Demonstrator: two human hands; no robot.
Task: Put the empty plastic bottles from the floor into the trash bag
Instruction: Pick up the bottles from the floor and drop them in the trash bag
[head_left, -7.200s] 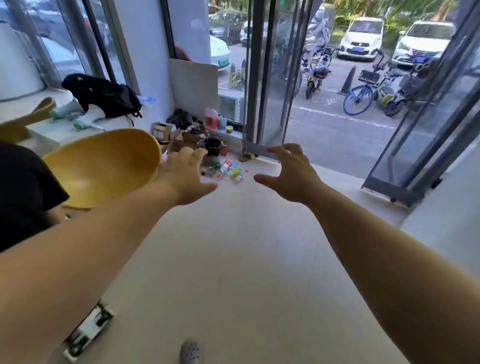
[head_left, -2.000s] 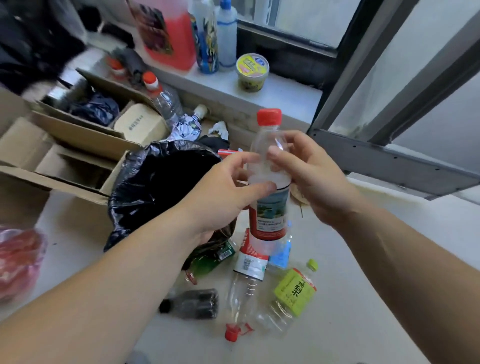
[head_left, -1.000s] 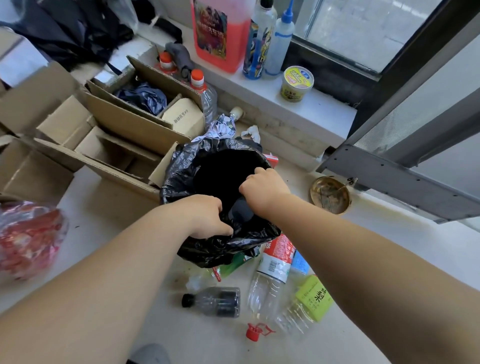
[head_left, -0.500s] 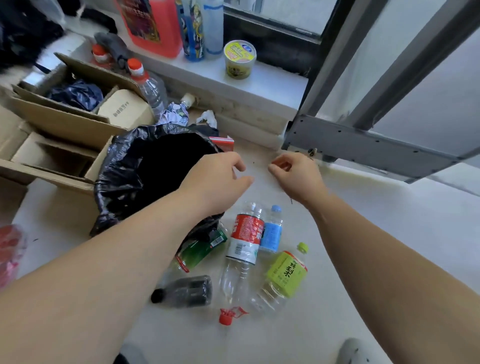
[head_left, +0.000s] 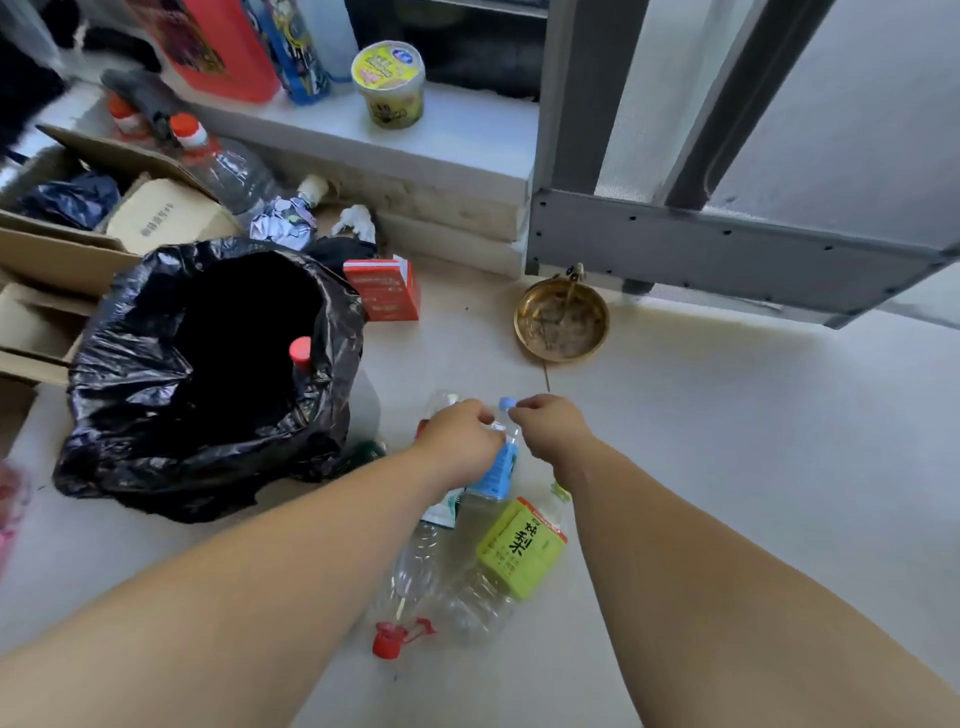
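Head view: both hands (head_left: 511, 434) seemingly pinching blue-labelled bottle (head_left: 496, 467)

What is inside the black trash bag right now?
Inside the black trash bag, a clear bottle with a red cap shows at the right of the opening. The rest of the interior is too dark to tell what else lies there.

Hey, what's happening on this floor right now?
A person is clearing empty plastic bottles. The left hand and right hand close on the blue-labelled clear bottle. One red-capped bottle already sits in the open black trash bag. The green-labelled bottle still lies on the floor.
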